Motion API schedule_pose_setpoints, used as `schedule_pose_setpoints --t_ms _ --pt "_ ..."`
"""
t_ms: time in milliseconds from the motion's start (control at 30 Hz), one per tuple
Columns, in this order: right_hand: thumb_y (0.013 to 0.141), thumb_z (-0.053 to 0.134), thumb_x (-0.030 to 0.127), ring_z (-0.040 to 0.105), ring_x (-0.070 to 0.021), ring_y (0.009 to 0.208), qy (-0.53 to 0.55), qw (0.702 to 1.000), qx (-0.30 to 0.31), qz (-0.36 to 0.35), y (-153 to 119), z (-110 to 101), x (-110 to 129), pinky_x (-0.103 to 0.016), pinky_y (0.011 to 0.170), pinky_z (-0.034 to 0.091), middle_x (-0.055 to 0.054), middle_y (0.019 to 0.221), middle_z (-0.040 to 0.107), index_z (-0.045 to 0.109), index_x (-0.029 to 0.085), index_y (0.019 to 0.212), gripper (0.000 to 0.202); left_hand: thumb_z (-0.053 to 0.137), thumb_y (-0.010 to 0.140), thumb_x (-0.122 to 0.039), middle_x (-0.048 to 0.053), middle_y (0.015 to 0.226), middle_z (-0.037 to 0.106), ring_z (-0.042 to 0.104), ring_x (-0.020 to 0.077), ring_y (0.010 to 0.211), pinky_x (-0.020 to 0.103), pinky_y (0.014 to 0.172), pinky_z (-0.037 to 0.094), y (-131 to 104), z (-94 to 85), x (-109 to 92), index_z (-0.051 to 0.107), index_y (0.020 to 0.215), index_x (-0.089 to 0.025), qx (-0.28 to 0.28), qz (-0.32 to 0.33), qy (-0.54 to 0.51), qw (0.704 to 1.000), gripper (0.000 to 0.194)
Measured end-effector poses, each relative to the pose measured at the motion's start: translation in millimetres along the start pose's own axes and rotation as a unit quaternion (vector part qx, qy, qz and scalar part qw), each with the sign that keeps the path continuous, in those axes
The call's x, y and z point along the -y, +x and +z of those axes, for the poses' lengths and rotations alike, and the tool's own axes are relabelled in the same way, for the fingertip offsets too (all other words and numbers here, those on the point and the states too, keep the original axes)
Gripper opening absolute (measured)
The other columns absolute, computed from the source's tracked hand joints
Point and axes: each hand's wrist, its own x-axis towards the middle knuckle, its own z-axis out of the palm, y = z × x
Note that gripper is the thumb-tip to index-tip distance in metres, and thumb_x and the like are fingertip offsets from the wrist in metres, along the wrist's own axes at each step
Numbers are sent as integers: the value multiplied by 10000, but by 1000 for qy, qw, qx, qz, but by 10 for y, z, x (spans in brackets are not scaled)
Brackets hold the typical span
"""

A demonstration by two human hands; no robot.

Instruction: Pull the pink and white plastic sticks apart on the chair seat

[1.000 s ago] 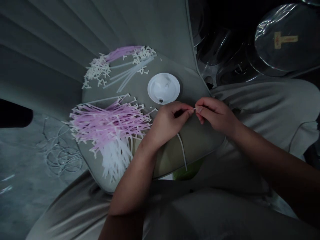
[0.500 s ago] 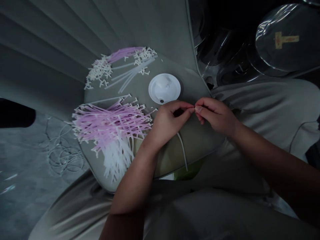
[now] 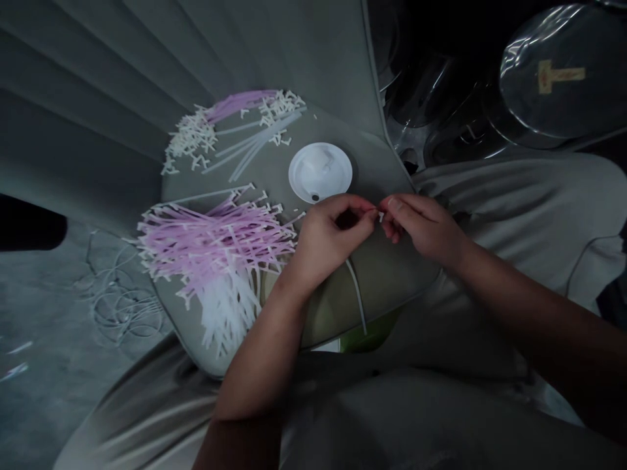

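Note:
My left hand [image 3: 330, 235] is closed in a pinch at thumb and forefinger. A thin white tube [image 3: 357, 300] hangs from beneath it, its other end hidden by the hand. My right hand [image 3: 424, 225] meets it, fingertips pinched together. Between both sets of fingertips shows a small white connector [image 3: 381, 217]; how it sits against the tube is hidden. Just beyond my left hand stands a white dish [image 3: 321, 171] with a dark spot on its near rim. A heap of pink tubes [image 3: 220, 235] with white end pieces lies left of my left wrist, over a bundle of white tubes [image 3: 228, 313].
Everything lies on a grey padded chair seat [image 3: 406, 274]. Towards the backrest are a pile of white connectors [image 3: 191, 134], more pink tubes [image 3: 240, 104] and several loose pale tubes [image 3: 264, 143]. Coiled thin cord [image 3: 125, 307] rests on the floor. Shiny round metal containers [image 3: 553, 72] stand at right.
My fingertips have shifted slightly, and the small white connector now shows between them. My right thumb has lifted a little. The piles and dish have stayed in place.

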Motion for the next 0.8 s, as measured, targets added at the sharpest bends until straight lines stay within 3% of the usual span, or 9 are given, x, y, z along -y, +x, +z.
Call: schedule_pose_setpoints --t_ms 133,267,400,600,800 --pt "907 452 656 490 -108 523 103 993 -27 60 39 -34 61 -244 497 406 5 599 544 600 189 760 512 684 821 -298 -1 763 681 600 103 688 210 630 473 -1 -11 -3 709 867 -179 -12 -5 -16 1000 130" --pt "912 372 694 434 -111 501 234 964 -48 119 72 -102 160 -246 449 355 6 583 469 584 191 740 572 680 825 -318 4 763 675 590 109 684 222 626 469 3 -23 -6 711 865 -189 -26 -15 -18 999 139" --pt "930 366 659 415 -119 494 224 966 -34 127 72 -137 187 -257 451 343 8 569 424 575 214 734 529 689 815 -310 2 777 678 590 110 693 224 633 469 8 -26 -1 709 864 -199 -22 -17 -31 999 122" --pt "950 392 595 437 -117 508 238 963 -37 119 68 -123 119 -260 459 355 2 598 480 627 208 783 483 683 819 -330 2 756 656 575 114 675 233 623 467 6 -28 4 698 869 -205 -22 -13 -21 999 136" --pt "886 523 626 477 -98 468 113 990 -11 81 24 -9 87 -246 448 379 13 598 562 607 198 770 451 683 829 -333 -1 758 662 593 114 691 233 647 480 -3 -17 -16 691 867 -204 -19 -2 -34 999 134"
